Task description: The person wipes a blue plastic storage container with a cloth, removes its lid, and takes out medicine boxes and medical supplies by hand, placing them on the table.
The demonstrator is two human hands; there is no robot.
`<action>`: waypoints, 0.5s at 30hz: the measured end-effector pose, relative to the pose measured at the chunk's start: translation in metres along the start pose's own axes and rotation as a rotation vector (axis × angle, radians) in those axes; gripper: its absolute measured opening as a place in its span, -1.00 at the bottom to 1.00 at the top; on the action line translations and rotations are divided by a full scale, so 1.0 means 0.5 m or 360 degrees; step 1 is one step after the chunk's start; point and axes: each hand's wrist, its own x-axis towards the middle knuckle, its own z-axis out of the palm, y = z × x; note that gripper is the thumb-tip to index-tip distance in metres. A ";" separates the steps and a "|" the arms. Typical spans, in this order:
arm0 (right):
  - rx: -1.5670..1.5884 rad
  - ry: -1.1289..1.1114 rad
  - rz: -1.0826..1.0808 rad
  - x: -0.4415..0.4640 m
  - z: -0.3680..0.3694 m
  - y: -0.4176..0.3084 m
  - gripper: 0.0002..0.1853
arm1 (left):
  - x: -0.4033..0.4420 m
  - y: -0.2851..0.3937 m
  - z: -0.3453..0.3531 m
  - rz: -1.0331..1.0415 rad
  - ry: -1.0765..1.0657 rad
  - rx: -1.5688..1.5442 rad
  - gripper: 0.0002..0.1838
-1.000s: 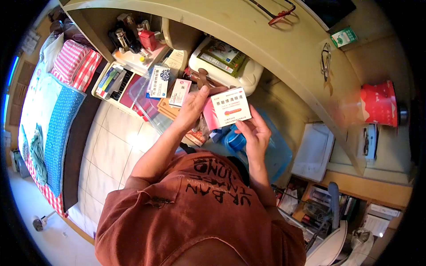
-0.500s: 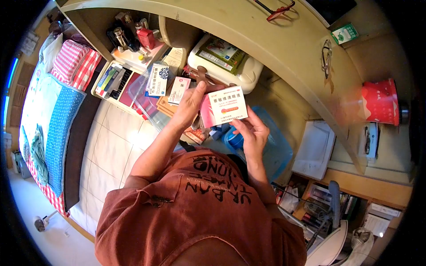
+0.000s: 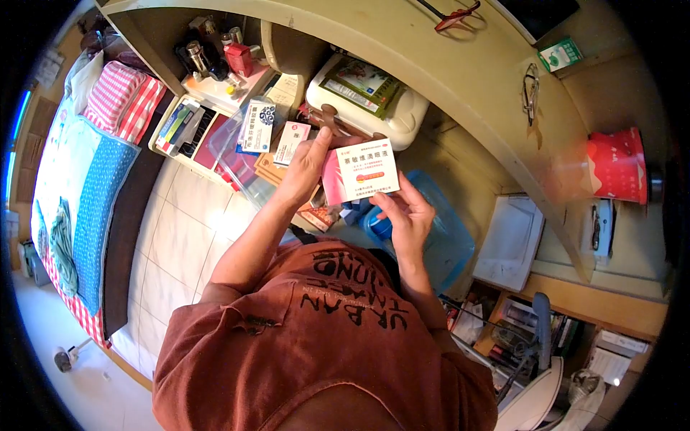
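Between my two hands is a white and pink eye drop box (image 3: pixel 366 171), its printed face turned up towards me. My left hand (image 3: pixel 307 172) grips its pink left end, thumb on top. At the lower right corner, my right hand (image 3: pixel 408 214) pinches the box between thumb and fingers. Just beyond my left hand lie a white medicine box with a pink edge (image 3: pixel 292 143) and a white and blue medicine box (image 3: pixel 256 126). Both rest over a clear plastic container (image 3: pixel 228 147). Below my right hand is a translucent blue bin (image 3: pixel 451 237) with a blue item in it.
An open drawer (image 3: pixel 188 129) juts out at the left, near a bed (image 3: pixel 108 172). A cream container (image 3: pixel 413 115) stands under the curved desk top (image 3: pixel 460 93). On the desk lie glasses (image 3: pixel 530 93) and a red tub (image 3: pixel 616 165). Shelves of books (image 3: pixel 514 337) are at lower right.
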 end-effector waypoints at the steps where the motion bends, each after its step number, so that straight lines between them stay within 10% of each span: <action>1: 0.0001 -0.0002 0.0000 0.000 0.000 -0.001 -0.45 | 0.001 -0.001 0.000 -0.0005 0.0000 -0.0020 -0.29; 15: 0.0001 0.0006 -0.0001 -0.005 0.007 -0.006 -0.49 | -0.012 0.019 0.007 -0.0030 0.0131 0.0097 -0.28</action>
